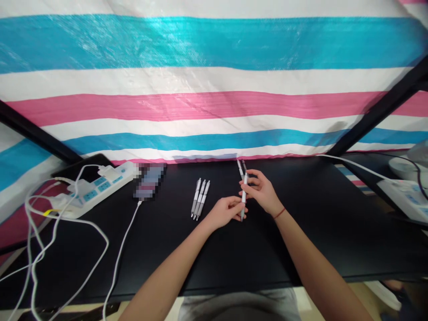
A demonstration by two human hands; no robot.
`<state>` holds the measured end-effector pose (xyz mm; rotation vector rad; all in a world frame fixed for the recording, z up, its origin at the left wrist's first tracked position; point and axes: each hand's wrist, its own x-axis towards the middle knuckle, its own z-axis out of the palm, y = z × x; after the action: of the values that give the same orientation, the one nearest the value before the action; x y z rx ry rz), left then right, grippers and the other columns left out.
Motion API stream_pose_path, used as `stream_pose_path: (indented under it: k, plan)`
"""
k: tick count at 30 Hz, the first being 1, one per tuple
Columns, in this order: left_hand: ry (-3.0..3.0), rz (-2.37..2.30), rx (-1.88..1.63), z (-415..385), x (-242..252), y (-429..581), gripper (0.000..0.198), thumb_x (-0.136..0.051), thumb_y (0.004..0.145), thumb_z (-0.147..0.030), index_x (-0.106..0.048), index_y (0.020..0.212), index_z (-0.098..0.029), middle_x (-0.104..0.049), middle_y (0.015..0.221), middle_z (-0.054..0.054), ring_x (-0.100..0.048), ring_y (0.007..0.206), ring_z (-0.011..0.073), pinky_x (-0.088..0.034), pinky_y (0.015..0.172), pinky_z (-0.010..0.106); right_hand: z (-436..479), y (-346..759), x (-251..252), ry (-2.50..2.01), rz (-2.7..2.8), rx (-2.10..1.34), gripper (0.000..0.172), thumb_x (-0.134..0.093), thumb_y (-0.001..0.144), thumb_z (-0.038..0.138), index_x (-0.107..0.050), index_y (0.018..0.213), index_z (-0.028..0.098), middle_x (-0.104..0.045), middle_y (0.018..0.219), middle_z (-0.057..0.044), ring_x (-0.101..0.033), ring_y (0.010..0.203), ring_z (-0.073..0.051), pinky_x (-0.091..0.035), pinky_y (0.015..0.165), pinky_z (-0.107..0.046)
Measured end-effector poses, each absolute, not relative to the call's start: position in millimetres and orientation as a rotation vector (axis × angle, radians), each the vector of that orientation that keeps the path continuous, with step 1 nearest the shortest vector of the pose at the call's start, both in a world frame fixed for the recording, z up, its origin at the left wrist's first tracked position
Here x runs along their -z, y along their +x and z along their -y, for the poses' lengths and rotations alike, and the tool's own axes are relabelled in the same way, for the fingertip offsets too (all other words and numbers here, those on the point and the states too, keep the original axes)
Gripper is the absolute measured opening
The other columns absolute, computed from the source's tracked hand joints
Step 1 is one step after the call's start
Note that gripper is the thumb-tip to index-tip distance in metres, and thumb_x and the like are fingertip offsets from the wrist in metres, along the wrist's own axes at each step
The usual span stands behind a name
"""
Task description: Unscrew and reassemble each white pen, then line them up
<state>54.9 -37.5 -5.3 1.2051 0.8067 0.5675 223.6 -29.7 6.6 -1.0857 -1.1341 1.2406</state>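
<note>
Both my hands hold one white pen [244, 192] with a grey grip, its tip pointing down toward me. My left hand [230, 210] pinches the pen near its lower end. Higher up, the fingers of my right hand [260, 189] close round the upper barrel. To the left, three white-and-grey pens [200, 199] lie side by side on the black table [160, 263]. Just beyond my right hand lies another white pen [240, 168] beside a dark, slim piece [244, 165]; my fingers partly hide both.
At the left, a white power strip [100, 189] has plugs and tangled white cables [107, 240]. A blurred phone [149, 182] lies beside it on a cable. Another power strip [406, 196] sits at the right edge. A striped sheet [214, 107] hangs behind the table between black posts [377, 104].
</note>
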Motion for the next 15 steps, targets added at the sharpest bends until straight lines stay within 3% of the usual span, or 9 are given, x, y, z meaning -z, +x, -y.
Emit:
stream_pose_path:
  k: [15]
  plan:
    - [1.177, -0.796, -0.554, 36.3, 8.2, 55.2, 0.047, -0.068, 0.072, -0.050, -0.063, 0.096, -0.011, -0.067, 0.085, 0.008, -0.065, 0.072, 0.0139, -0.054, 0.068, 0.028, 29.6, 222.9, -5.3, -1.086, 1.160, -1.217, 0.052, -0.076, 0.069, 0.038, -0.052, 0.112, 0.022, -0.068, 0.095, -0.006, -0.070, 0.066, -0.020, -0.060, 0.056, -0.033]
